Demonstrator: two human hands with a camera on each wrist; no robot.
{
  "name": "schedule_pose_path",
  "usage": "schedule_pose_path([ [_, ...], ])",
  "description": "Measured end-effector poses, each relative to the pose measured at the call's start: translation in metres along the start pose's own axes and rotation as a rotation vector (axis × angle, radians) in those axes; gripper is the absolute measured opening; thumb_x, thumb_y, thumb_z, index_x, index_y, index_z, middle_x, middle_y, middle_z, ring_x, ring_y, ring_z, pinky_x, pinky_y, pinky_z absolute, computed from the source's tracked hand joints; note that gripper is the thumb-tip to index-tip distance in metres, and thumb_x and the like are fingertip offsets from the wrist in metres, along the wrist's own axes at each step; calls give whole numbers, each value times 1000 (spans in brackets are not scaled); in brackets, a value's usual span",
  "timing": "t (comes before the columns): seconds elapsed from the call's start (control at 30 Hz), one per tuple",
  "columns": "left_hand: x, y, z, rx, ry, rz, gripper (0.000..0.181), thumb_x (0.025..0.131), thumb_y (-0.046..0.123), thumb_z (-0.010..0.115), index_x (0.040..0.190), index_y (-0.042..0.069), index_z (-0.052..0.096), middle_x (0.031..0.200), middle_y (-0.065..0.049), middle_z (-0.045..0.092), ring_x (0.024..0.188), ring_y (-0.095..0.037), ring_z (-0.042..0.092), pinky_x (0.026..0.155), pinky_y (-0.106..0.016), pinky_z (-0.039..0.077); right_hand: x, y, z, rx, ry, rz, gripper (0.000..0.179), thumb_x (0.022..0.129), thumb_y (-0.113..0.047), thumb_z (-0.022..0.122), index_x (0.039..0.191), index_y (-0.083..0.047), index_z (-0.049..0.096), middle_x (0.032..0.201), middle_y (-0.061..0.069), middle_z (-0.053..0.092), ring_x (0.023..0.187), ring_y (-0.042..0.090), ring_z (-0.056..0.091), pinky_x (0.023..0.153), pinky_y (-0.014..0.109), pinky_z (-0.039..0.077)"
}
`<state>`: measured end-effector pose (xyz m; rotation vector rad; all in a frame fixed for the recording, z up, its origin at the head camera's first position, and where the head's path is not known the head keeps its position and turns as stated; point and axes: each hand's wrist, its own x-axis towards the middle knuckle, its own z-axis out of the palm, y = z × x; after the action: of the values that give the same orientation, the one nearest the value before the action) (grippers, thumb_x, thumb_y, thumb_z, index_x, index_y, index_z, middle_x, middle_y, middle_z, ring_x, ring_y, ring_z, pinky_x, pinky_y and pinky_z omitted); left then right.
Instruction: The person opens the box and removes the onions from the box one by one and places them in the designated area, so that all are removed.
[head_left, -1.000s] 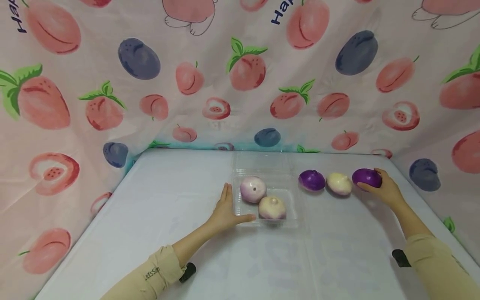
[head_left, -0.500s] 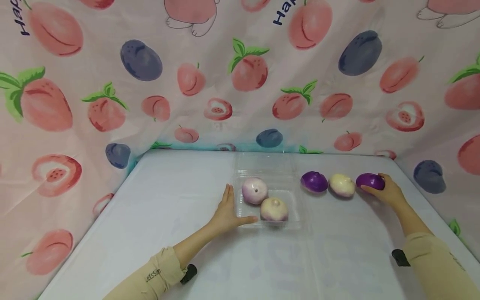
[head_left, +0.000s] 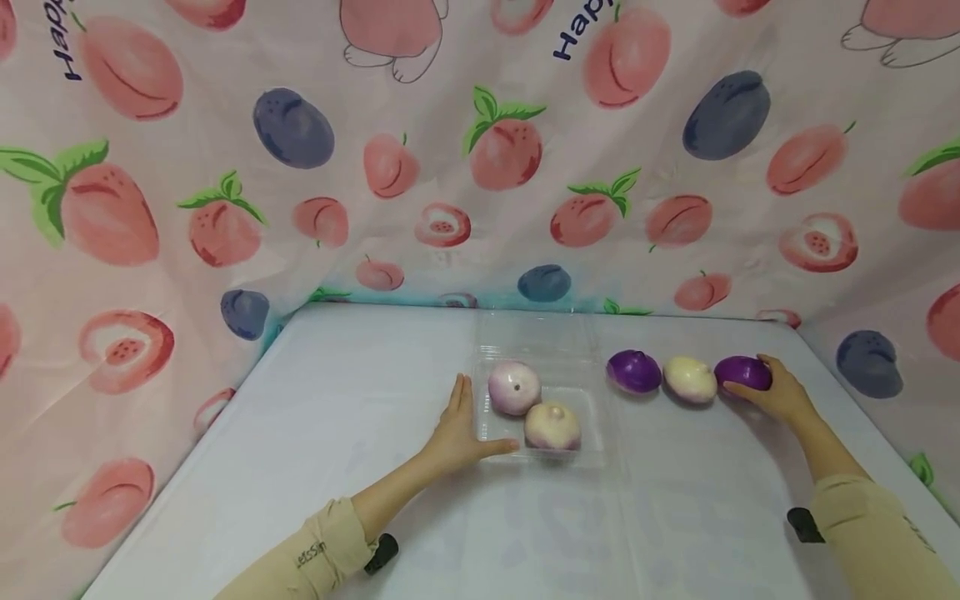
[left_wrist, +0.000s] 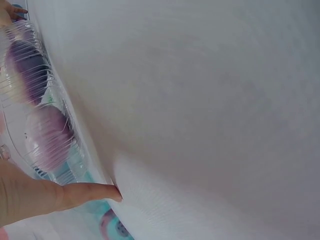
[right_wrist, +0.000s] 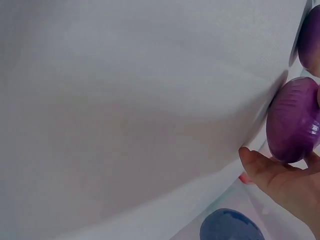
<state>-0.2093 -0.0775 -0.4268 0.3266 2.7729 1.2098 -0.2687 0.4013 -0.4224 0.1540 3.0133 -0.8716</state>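
A clear plastic clamshell box (head_left: 592,421) holds two pale onions, one pinkish white (head_left: 514,388) and one cream (head_left: 552,426). My left hand (head_left: 453,437) rests against the box's left side, fingers straight and thumb stretched along its front edge. To the right of the box a purple onion (head_left: 633,372), a cream onion (head_left: 690,381) and another purple onion (head_left: 742,374) lie in a row. My right hand (head_left: 780,396) holds the rightmost one, thumb in front and fingers behind. In the right wrist view that purple onion (right_wrist: 292,122) sits low at the table surface.
The box's clear lid (head_left: 536,333) lies folded back towards the rear. A white cloth (head_left: 375,358) covers the table. Behind and at both sides hangs a fruit-print curtain (head_left: 450,108). Black wrist devices (head_left: 382,554) show under both sleeves.
My right hand keeps its hold and the purple onion shifts slightly left, closer to the cream onion. The left hand stays at the box. The head view tilts and drifts a little.
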Motion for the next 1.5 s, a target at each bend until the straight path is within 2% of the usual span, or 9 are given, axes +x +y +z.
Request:
schedule_pose_path([
  [0.2,1,2,-1,7,-6,-5,125,68,50,80,148,-7,2,157,-22,-3,141,-47,15,111,-55,27,0,0,-1,-5,6,-7,97,87,-44,62,138,22,11,132,50,22,119,63,28,100,67,28],
  [0.43,1,1,-1,4,-9,-6,126,68,50,80,148,-7,2,158,-22,-4,141,-46,15,111,-55,26,-1,-2,-3,12,-33,21,100,88,-47,59,139,22,8,134,50,19,121,63,25,101,67,27],
  [0.8,0,-1,0,1,-14,-7,126,68,51,80,149,-6,1,158,-21,-5,141,-46,14,111,-55,26,-4,3,-2,5,-18,-22,101,87,-48,60,138,22,8,132,51,21,119,64,27,100,68,27],
  [1.03,1,-2,0,9,-13,-6,127,68,52,79,149,-6,1,158,-20,-5,141,-47,14,111,-55,26,-5,2,0,39,45,-43,105,84,-41,66,140,21,3,132,52,18,121,66,23,100,70,24],
  [1.27,1,1,-2,-7,-12,-6,125,69,51,79,149,-5,0,158,-20,-5,140,-48,14,111,-56,25,-8,-6,-1,42,136,-124,94,84,-35,67,139,20,15,129,52,26,119,64,26,97,71,26],
  [1.43,1,3,-3,-4,-19,-18,126,69,50,80,149,-3,-1,158,-20,-5,140,-48,14,111,-57,25,-11,-20,0,6,175,-127,86,87,-38,64,139,15,21,130,49,26,117,65,26,93,73,25],
  [1.5,0,3,-4,-1,-21,-25,126,69,50,80,149,-3,-1,158,-19,-5,140,-48,15,111,-56,25,-13,-27,1,-15,214,-130,79,89,-38,62,138,13,27,131,46,27,118,64,26,92,74,25],
])
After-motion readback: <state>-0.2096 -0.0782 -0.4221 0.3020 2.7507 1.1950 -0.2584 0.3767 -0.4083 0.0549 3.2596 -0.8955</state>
